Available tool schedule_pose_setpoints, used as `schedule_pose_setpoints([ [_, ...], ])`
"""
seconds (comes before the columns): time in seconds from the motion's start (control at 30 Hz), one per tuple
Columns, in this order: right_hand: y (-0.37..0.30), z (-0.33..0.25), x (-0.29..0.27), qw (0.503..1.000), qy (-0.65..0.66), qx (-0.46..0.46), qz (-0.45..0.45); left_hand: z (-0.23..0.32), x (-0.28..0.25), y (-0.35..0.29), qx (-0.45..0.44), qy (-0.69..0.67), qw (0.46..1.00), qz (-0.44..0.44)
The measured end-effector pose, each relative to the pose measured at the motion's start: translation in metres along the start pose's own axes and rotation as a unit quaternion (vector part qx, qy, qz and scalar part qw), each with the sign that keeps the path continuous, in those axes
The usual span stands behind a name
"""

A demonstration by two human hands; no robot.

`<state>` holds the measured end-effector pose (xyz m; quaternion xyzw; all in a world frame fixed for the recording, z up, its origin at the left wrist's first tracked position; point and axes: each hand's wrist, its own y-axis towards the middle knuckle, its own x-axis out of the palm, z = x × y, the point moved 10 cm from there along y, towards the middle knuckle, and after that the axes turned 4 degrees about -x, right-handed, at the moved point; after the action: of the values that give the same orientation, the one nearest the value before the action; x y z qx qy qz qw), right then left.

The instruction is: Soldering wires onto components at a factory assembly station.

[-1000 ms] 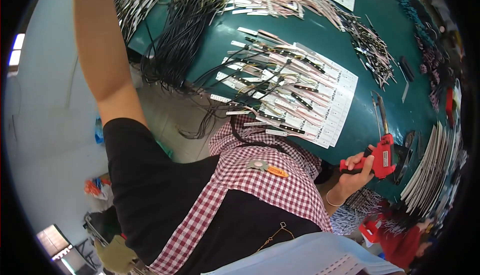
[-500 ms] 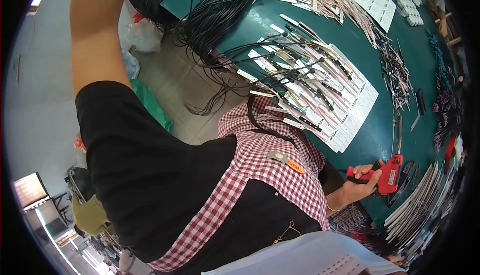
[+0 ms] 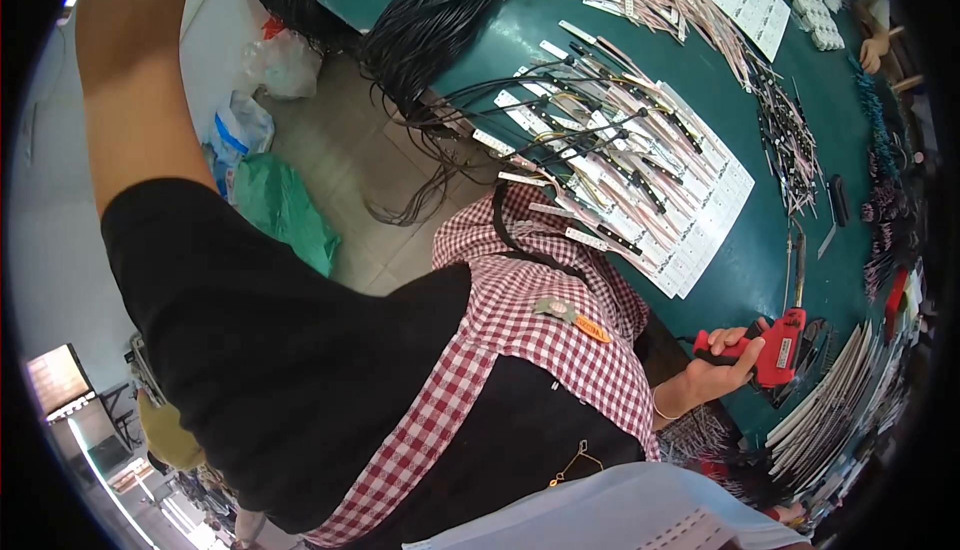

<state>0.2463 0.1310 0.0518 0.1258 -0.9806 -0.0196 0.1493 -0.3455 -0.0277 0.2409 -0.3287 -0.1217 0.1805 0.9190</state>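
Red glue gun (image 3: 772, 348), green table (image 3: 740, 270), red-and-white checked apron (image 3: 520, 330), black cables (image 3: 430, 10).

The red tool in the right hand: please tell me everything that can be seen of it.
The red soldering gun looks like plastic, with a pistol-shaped body, a black grip and a pale label on its side. A long thin metal tip points up the picture, away from the person, over the green table. The right hand wraps its grip; whether it rests on the table is unclear.

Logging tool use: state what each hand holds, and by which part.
The right hand grips a red soldering gun by its handle. The left arm is raised out of the picture; its hand cannot be seen.
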Motion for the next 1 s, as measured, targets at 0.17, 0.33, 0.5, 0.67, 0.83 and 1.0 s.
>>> schedule_pose_setpoints([
  [0.17,0.000,0.005,-0.009,0.999,0.042,0.021,0.012,-0.022,0.091,0.020,0.076,0.195,0.978,-0.002],
  [0.33,-0.002,0.000,-0.006,0.999,0.010,-0.003,0.033,-0.037,0.203,0.024,0.209,0.378,0.902,-0.014],
  [0.5,-0.011,0.009,0.006,0.997,0.047,0.009,0.066,-0.085,0.280,0.022,0.342,0.524,0.780,-0.009],
  [0.67,-0.009,0.016,0.039,0.999,0.033,0.017,0.027,-0.191,0.359,0.118,0.207,0.139,0.946,-0.209],
  [0.83,0.004,0.011,0.054,1.000,0.021,0.008,0.009,-0.205,0.403,0.124,0.219,0.106,0.947,-0.207],
  [1.0,0.007,0.009,0.055,0.995,-0.092,0.012,0.025,-0.180,0.413,0.103,0.389,0.357,0.843,-0.102],
])
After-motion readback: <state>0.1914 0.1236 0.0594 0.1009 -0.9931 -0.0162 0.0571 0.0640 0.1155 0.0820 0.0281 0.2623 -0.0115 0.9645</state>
